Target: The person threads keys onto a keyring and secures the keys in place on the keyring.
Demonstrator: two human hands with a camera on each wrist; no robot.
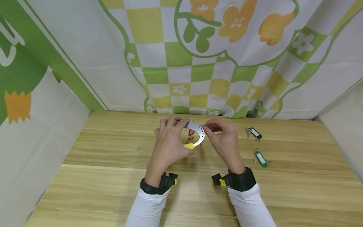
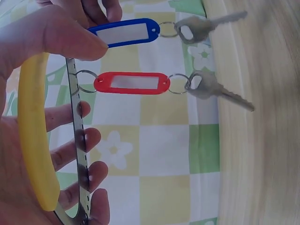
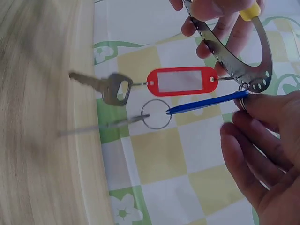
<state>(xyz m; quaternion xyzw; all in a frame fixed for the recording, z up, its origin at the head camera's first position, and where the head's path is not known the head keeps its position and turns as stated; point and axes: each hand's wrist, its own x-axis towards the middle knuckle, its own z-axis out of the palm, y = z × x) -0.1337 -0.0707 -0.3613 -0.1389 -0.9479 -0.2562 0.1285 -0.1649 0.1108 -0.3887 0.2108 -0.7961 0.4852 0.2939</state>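
My left hand [image 1: 169,140] holds a D-shaped metal key holder with a row of holes [image 1: 202,136], its yellow handle [image 2: 33,136] against the palm and fingers behind the metal band. A red key tag [image 3: 183,80] hangs from the band by a small ring, with a key [image 2: 204,85] at its other end. My right hand [image 1: 225,138] pinches the small split ring [image 3: 243,101] of a blue key tag [image 2: 124,33] right at the holder's holes. A second key [image 2: 194,29] dangles from the blue tag. Whether the blue tag's ring passes through a hole, I cannot tell.
On the wooden table [image 1: 113,151], to the right, lie a black key tag with its key [image 1: 256,133] and a green key tag with its key [image 1: 260,158]. A checked, flowered curtain [image 1: 178,72] hangs along the table's back edge.
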